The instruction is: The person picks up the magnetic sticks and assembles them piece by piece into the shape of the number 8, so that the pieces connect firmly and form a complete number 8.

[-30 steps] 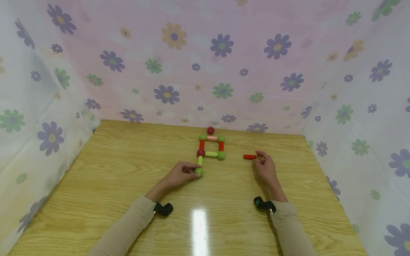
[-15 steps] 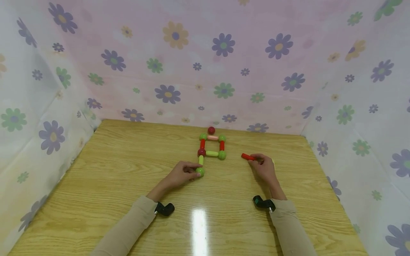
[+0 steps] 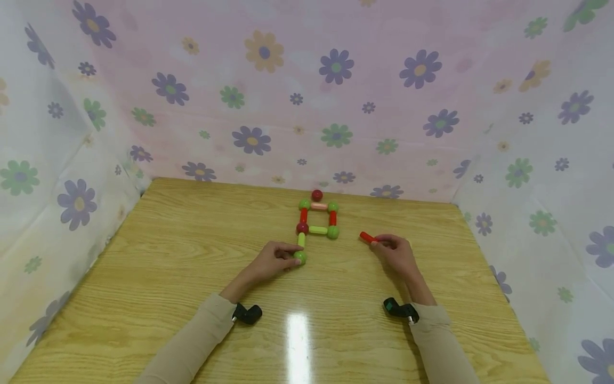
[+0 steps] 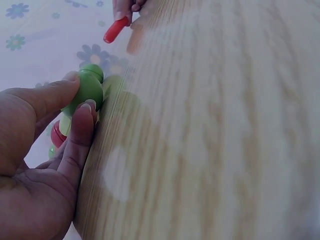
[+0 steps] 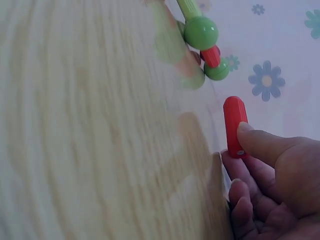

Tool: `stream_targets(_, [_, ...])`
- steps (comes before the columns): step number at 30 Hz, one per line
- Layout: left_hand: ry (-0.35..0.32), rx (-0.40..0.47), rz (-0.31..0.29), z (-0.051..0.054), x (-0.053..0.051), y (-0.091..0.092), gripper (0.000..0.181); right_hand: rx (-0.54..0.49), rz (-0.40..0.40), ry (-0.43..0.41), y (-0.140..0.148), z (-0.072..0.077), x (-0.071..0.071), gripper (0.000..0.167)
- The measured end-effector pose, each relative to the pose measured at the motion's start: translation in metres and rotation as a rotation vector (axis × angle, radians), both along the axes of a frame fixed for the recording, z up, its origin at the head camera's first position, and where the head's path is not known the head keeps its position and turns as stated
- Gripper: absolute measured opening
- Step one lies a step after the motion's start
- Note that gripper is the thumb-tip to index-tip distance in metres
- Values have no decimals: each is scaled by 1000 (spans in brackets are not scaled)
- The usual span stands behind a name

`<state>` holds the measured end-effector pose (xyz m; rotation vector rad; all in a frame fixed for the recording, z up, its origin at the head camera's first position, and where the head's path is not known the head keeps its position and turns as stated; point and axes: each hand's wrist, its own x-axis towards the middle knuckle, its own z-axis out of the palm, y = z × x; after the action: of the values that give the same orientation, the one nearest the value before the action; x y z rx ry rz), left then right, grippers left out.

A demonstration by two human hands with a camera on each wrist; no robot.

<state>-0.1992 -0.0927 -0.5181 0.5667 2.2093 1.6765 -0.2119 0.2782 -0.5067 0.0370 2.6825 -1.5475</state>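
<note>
My left hand [image 3: 271, 261] pinches a green ball [image 3: 300, 258] between thumb and fingers. From that ball a yellow-green magnetic rod [image 3: 301, 240] runs up to a dark red ball [image 3: 302, 228], one corner of a square of rods and balls lying on the table. To the right of the square, my right hand [image 3: 397, 257] holds a loose red magnetic rod [image 5: 235, 125] by one end, between thumb and fingers. Its other end points left and stands apart from the square. The square's near right corner is a green ball [image 3: 333, 232].
A separate dark red ball [image 3: 317, 195] sits just behind the square, near the patterned backdrop [image 3: 288, 117]. Behind my right hand peeks a sliver of something pale yellow [image 3: 410, 243]. The wooden table [image 3: 192, 229] has cloth walls on its left, right and far sides.
My right hand has taken hold of the red rod, which was lying on the table, and tilted it. The left hand stays on the green ball; the square looks unchanged.
</note>
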Motion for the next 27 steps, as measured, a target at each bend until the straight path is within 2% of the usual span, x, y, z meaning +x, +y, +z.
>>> stream_targets(8, [3,-29,11,0,-1,-1,35,1,154,-14,-18,1,4,32])
stream_targets(12, [5,-22,14,0,-1,-2,35,12,262,-31,-30,5,6,28])
stream_targets(17, [6,-2,9,0,0,-1,34,-42,381,-63,-45,8,9,28])
stream_targets(20, [5,6,4,0,1,0,34,-61,415,-67,-55,8,11,27])
stream_targets(27, [4,-6,9,-1,0,1,34,-40,436,-58,-73,10,14,27])
